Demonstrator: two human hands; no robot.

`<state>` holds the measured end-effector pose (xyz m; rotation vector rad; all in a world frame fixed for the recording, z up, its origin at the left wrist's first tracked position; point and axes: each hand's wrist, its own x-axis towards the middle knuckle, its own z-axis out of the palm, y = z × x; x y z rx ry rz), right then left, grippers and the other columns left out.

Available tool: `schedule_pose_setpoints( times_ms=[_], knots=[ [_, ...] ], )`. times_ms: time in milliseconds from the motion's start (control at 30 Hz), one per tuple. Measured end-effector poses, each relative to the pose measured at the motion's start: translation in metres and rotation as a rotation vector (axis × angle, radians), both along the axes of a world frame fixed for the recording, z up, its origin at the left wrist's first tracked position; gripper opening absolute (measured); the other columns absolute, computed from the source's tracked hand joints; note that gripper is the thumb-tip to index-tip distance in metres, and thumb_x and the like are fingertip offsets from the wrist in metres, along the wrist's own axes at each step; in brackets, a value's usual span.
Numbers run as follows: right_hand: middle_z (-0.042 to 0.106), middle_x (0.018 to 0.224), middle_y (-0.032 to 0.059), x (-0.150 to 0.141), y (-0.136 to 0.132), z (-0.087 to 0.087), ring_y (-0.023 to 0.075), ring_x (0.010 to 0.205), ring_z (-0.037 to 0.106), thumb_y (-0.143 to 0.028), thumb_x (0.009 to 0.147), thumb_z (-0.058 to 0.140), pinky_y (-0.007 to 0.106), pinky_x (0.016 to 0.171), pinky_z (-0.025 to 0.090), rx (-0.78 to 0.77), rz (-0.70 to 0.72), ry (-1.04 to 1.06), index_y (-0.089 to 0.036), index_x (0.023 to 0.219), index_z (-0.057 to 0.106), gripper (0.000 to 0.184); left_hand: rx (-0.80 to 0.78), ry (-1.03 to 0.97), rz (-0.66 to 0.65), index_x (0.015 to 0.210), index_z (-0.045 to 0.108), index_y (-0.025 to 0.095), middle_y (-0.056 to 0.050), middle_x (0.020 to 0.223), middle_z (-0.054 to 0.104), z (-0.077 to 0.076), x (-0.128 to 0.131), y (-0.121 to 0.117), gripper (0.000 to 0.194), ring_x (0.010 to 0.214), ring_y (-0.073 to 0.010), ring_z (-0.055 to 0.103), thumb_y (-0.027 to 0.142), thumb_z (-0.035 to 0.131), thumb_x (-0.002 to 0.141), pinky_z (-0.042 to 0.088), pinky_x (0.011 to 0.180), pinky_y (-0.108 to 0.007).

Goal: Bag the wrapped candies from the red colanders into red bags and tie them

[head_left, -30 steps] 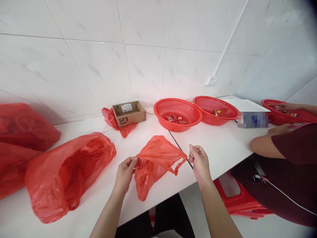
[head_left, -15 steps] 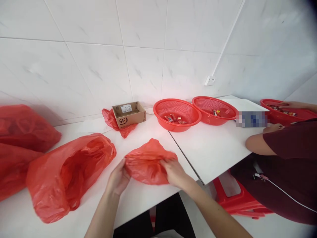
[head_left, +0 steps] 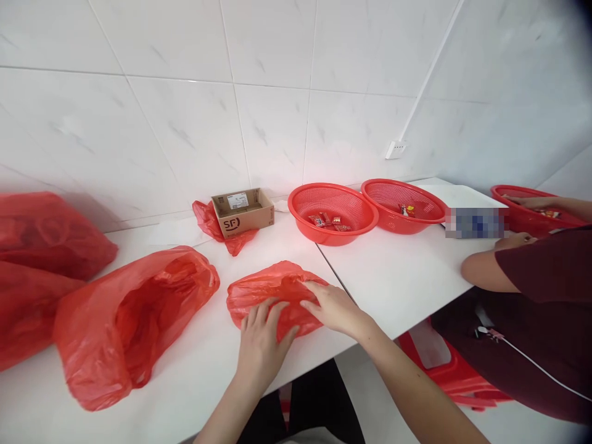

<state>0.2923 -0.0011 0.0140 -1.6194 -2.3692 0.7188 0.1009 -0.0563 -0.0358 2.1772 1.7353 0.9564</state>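
Head camera view, left hand (head_left: 264, 336) half open over a crumpled red bag (head_left: 272, 282), right hand (head_left: 333, 308) partly open against it, its grip unclear

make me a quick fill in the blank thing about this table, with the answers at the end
The left hand and the right hand are both at a plastic bag whose colour is ____.

The cardboard box has the two large letters ____ printed on its front.

As seen in this view, the box stands to the ____ of the basket nearest to it.

The socket on the wall is coloured ____.

Missing words: red; SF; left; white.
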Motion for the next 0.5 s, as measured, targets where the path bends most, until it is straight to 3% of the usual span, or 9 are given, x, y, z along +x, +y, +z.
schedule_pose_setpoints(
  times_ms=[67, 133, 267, 367, 500],
  knots=[
    [0.070, 0.109, 0.0119, -0.005, 0.000, 0.008, 0.0273, 0.100, 0.066, -0.040, 0.094, 0.046, 0.038, 0.084, 0.049, -0.062, 0.019, 0.023, -0.017, 0.146, 0.041, 0.057, -0.093, 0.167, -0.029, 0.117, 0.064, 0.023, -0.011, 0.128, 0.061, -0.007, 0.002, 0.000, 0.038, 0.115, -0.0346, 0.055, 0.028, 0.065, 0.079, 0.043, 0.093, -0.055],
    [0.071, 0.101, 0.0096, -0.008, 0.003, 0.016, 0.0252, 0.091, 0.067, -0.041, 0.094, 0.046, 0.037, 0.081, 0.049, -0.057, 0.051, 0.087, -0.020, 0.151, 0.031, 0.062, -0.143, 0.267, -0.082, 0.103, 0.070, 0.021, -0.012, 0.133, 0.059, -0.011, 0.002, 0.000, 0.024, 0.123, -0.0364, 0.051, 0.022, 0.061, 0.081, 0.038, 0.101, -0.058],
    [0.055, 0.134, 0.0124, -0.008, 0.031, 0.029, 0.0255, 0.112, 0.059, -0.039, 0.094, 0.048, 0.038, 0.091, 0.046, 0.208, -0.034, 0.174, -0.027, 0.155, 0.012, 0.071, -0.228, 0.325, -0.216, 0.081, 0.069, 0.020, -0.008, 0.131, 0.062, 0.001, -0.002, -0.003, 0.016, 0.131, -0.0363, 0.046, 0.014, 0.054, 0.079, 0.024, 0.110, -0.063],
    [0.054, 0.135, 0.0148, -0.003, 0.057, 0.028, 0.0293, 0.114, 0.058, -0.036, 0.094, 0.049, 0.041, 0.089, 0.046, 0.284, -0.178, -0.018, -0.025, 0.152, 0.024, 0.064, -0.254, 0.299, -0.251, 0.078, 0.066, 0.021, -0.004, 0.111, 0.071, 0.019, -0.009, -0.006, 0.011, 0.124, -0.0338, 0.053, 0.020, 0.055, 0.081, 0.024, 0.110, -0.064],
    [0.061, 0.119, 0.0137, -0.002, 0.064, 0.017, 0.0296, 0.104, 0.060, -0.035, 0.092, 0.053, 0.039, 0.081, 0.048, 0.358, -0.193, -0.183, -0.023, 0.138, 0.048, 0.048, -0.161, 0.231, -0.257, 0.075, 0.062, 0.021, -0.002, 0.094, 0.072, 0.032, -0.030, -0.007, 0.020, 0.105, -0.0261, 0.064, 0.035, 0.055, 0.087, 0.027, 0.110, -0.061]
  ],
)
